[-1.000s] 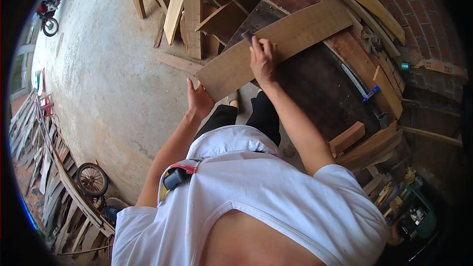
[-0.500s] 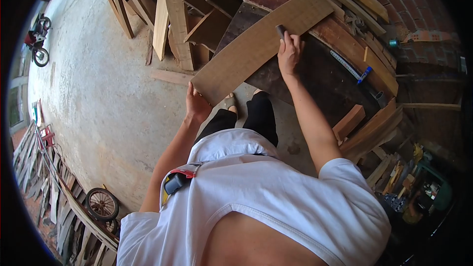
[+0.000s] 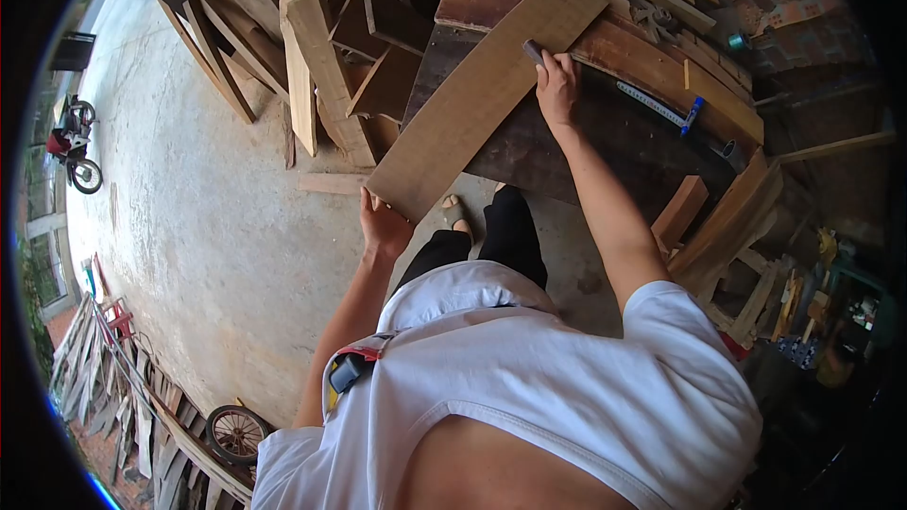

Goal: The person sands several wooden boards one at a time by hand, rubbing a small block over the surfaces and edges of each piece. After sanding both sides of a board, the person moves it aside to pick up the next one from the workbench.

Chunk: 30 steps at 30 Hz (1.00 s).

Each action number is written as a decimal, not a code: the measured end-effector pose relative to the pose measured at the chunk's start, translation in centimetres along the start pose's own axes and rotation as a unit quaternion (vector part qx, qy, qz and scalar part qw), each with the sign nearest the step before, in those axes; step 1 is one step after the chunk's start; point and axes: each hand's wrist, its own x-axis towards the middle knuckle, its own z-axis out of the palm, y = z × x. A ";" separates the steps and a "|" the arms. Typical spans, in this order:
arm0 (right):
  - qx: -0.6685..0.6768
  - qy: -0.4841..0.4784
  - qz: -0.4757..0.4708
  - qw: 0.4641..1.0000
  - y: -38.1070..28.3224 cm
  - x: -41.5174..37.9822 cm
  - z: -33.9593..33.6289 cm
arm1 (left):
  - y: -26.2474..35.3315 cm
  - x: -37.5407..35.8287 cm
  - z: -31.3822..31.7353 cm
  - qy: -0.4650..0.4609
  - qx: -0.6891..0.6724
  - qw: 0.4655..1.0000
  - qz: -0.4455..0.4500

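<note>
A long, slightly curved wooden board [image 3: 482,94] lies aslant over the dark workbench, its near end jutting past the bench edge. My left hand [image 3: 385,225] grips that near end, thumb on top and fingers underneath. In my right hand [image 3: 557,90] is a small dark block [image 3: 535,51], held closed between thumb and fingers at the board's right edge, toward its far end. Whether the block's face presses on the wood is hard to see. A silver-and-blue bar clamp [image 3: 661,106] rests on the bench to the right of my right hand.
The dark workbench [image 3: 529,159] carries planks along its far right side. Upright offcuts [image 3: 326,66] lean left of the board. A short wooden block [image 3: 680,210] sits at the bench's right. Concrete floor [image 3: 217,246] stretches left, with a motorbike [image 3: 77,146], a wheel [image 3: 236,433] and stacked slats [image 3: 142,416].
The camera view has shifted, so the surroundings sit differently in the frame. My right hand with the block has slid slightly toward the board's far end. My left hand keeps its grip.
</note>
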 end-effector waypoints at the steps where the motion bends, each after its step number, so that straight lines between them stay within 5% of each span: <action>1: -0.036 -0.001 0.035 0.999 -1.0 0.3 0.2 | 0.0 0.2 -0.6 -0.002 0.007 1.000 -0.001; 3: 0.075 -0.017 -0.003 0.997 -6.3 -4.4 0.4 | 0.0 1.0 -1.5 -0.030 -0.015 0.999 -0.002; 6: 0.167 -0.162 -0.176 0.956 -14.2 -13.5 -1.1 | 0.0 0.8 -1.8 -0.041 0.010 0.999 -0.014; 8: 0.253 -0.255 -0.197 0.912 -16.3 -16.4 -2.7 | 0.4 0.8 -0.9 -0.052 0.040 0.998 -0.015; 10: 0.268 -0.247 -0.185 0.913 -15.3 -15.8 -4.0 | 0.2 -0.4 -0.3 0.069 0.238 0.966 0.070; 11: 0.265 -0.215 -0.184 0.922 -14.0 -15.1 -4.9 | -0.2 0.7 -2.8 0.106 0.408 0.888 0.184; 13: 0.214 -0.167 -0.107 0.956 -11.0 -12.8 -6.9 | 0.3 -0.7 -2.2 0.088 0.701 0.588 0.394; 14: 0.202 -0.125 -0.059 0.970 -9.1 -11.8 -7.2 | 0.2 -1.3 -1.0 0.071 0.702 0.583 0.402; 16: 0.172 -0.057 0.040 0.983 -4.6 -10.4 -7.5 | -0.7 -2.6 2.2 0.024 0.874 0.332 0.353; 19: 0.068 0.047 0.130 0.988 1.8 -10.1 -7.0 | -2.4 0.4 2.9 0.002 0.905 0.244 0.348; 23: -0.068 0.143 0.210 0.965 7.0 -12.0 -6.3 | -2.8 1.2 2.9 -0.019 0.909 0.231 0.347; 26: -0.113 0.105 0.241 0.958 7.1 -13.2 -7.4 | 0.0 -0.3 3.4 -0.090 0.879 0.326 0.337; 27: -0.111 0.109 0.243 0.958 6.3 -12.9 -7.8 | 1.3 -1.4 4.4 -0.130 0.838 0.348 0.400; 29: -0.185 0.078 0.230 0.952 2.2 -11.3 -10.4 | 4.2 -1.8 4.8 -0.164 0.756 0.532 0.343; 30: -0.181 0.060 0.204 0.960 1.1 -10.9 -10.8 | 5.7 -3.1 6.0 -0.121 0.786 0.519 0.315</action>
